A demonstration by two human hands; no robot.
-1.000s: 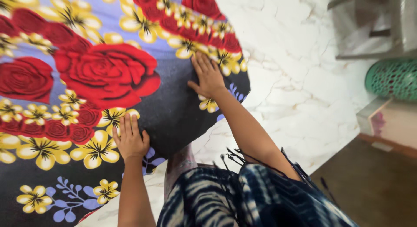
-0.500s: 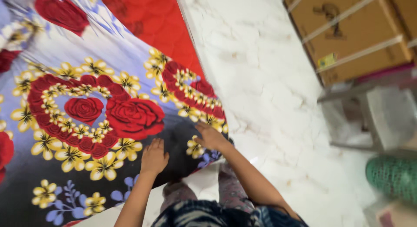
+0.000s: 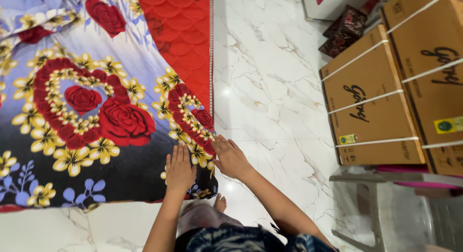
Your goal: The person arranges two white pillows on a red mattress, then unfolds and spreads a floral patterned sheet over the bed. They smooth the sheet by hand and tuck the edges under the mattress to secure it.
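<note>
A floral bedsheet (image 3: 96, 117) with red roses and yellow flowers on a black and lilac ground lies spread over a red quilted mattress (image 3: 185, 40) on the floor. My left hand (image 3: 179, 169) lies flat, fingers together, on the sheet near its front right corner. My right hand (image 3: 230, 158) rests flat at the sheet's right edge, partly over the white marble floor (image 3: 270, 88). Neither hand holds anything. My bare foot (image 3: 220, 203) shows just below the sheet's corner.
Two strapped brown cardboard boxes (image 3: 386, 98) stand on the floor at the right. Dark patterned boxes (image 3: 345, 30) sit behind them. A grey plastic stool (image 3: 386, 204) is at the lower right.
The view has swung up and right, bringing the cardboard boxes and the mattress edge into sight. Both hands have slid toward the sheet's right corner and lie closer together.
</note>
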